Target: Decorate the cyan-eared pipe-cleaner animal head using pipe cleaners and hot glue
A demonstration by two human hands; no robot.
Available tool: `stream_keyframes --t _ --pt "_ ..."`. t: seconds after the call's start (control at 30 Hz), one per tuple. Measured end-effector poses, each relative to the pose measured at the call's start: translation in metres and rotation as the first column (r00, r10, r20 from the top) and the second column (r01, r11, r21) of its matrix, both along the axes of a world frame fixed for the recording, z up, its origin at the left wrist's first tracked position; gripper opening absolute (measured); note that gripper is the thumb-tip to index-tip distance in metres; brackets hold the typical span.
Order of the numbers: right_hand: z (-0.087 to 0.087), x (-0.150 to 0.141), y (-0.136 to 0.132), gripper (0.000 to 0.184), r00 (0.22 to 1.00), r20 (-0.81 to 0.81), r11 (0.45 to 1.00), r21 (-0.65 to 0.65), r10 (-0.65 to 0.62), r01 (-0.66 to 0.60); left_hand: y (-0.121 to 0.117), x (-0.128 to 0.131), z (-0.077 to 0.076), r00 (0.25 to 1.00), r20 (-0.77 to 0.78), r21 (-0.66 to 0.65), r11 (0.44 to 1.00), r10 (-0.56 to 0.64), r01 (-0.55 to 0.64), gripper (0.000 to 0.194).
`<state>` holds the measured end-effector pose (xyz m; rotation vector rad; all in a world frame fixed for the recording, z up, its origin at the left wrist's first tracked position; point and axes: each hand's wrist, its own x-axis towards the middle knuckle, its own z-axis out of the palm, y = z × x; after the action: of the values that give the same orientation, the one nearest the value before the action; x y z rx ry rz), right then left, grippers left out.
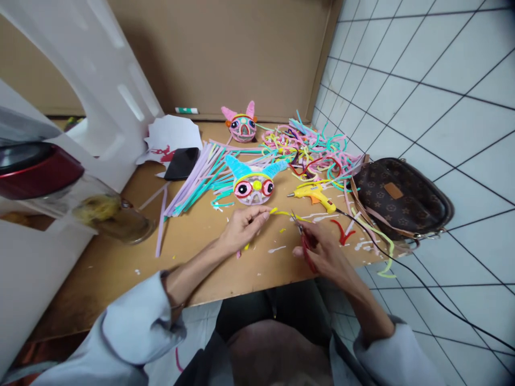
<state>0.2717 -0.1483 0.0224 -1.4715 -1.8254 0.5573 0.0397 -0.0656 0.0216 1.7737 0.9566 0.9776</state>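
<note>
My left hand [245, 226] pinches a yellow pipe cleaner [281, 213] that stretches rightward over the table. In my right hand [324, 246] is a pair of red-handled scissors [306, 247], their blades at the yellow strand. Just beyond my left hand sits a round animal head with blue ears [253, 187], big pink-rimmed eyes and a yellow nose. A yellow glue gun [314, 196] lies past my right hand, its black cord running off to the right. A bent red pipe cleaner [341, 232] rests right of the scissors.
Behind stands a similar head with pink ears [242, 126]. Straight pipe cleaners [197, 179] lie at left, a tangled heap [309, 147] at back right. A black phone [182, 163], a brown handbag [402, 195] and a glass bottle [116, 214] flank the table [209, 279].
</note>
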Motion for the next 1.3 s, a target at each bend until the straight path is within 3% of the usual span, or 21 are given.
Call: stream_keyframes --t 0.1,0.23,0.4,0.57,0.67,0.73,0.8,0.87,1.0,1.07,1.13,1.2,1.3 --pt "0.0 -0.012 0.009 0.043 0.996 -0.075 0.995 -0.083 0.048 -0.054 -0.005 0.001 0.001 0.997 -0.005 -0.163 0.984 -0.071 0.069 0.041" --pt "-0.003 -0.028 0.021 0.038 0.99 -0.139 0.997 -0.066 0.035 -0.045 -0.008 0.002 0.002 0.993 0.015 -0.263 0.957 -0.119 0.119 0.042" --pt "-0.001 -0.032 0.026 0.037 0.956 -0.276 0.979 -0.142 0.102 -0.145 -0.007 0.002 0.001 0.992 0.037 -0.269 0.955 -0.122 0.127 0.04" --pt "-0.002 -0.027 0.019 0.042 0.932 -0.36 0.961 -0.236 0.052 -0.145 -0.008 0.004 0.003 0.987 0.041 -0.214 0.964 -0.153 0.158 0.038" --pt "0.0 -0.018 0.013 0.033 0.968 -0.248 0.957 -0.273 0.03 -0.1 -0.008 0.004 0.004 0.991 0.024 -0.214 0.968 -0.131 0.133 0.036" --pt "0.004 -0.012 0.009 0.019 0.998 -0.05 0.956 -0.289 0.043 -0.056 -0.009 0.003 0.005 0.995 0.015 -0.215 0.971 -0.102 0.103 0.035" --pt "0.009 -0.01 0.004 0.025 0.976 0.212 0.953 -0.301 0.057 0.01 -0.009 0.003 0.005 0.997 0.002 -0.19 0.979 -0.078 0.077 0.034" --pt "0.013 -0.009 0.0 0.037 0.9 0.428 0.956 -0.291 0.085 0.048 -0.009 0.003 0.005 0.998 -0.017 -0.126 0.991 -0.056 0.053 0.033" --pt "0.019 -0.009 -0.003 0.042 0.785 0.591 0.979 -0.177 0.186 -0.098 -0.006 0.001 0.003 0.998 -0.033 0.041 0.998 -0.053 0.054 0.03" --pt "0.024 -0.008 -0.001 0.031 0.781 0.597 0.982 -0.084 0.184 -0.168 -0.004 0.0 -0.001 0.998 -0.021 0.107 0.992 -0.06 0.062 0.029" --pt "0.03 -0.01 0.004 0.02 0.799 0.593 0.981 0.078 0.099 -0.179 0.0 -0.002 -0.004 0.998 -0.031 0.175 0.983 -0.054 0.059 0.026" --pt "0.037 -0.016 0.013 0.026 0.815 0.58 0.942 0.274 -0.003 -0.192 0.002 -0.004 -0.005 0.997 -0.068 0.263 0.963 -0.043 0.059 0.021" --pt "0.044 -0.032 0.032 0.029 0.812 0.582 0.828 0.436 0.039 -0.352 0.003 -0.007 -0.001 0.993 -0.115 0.384 0.922 -0.008 0.052 0.013"
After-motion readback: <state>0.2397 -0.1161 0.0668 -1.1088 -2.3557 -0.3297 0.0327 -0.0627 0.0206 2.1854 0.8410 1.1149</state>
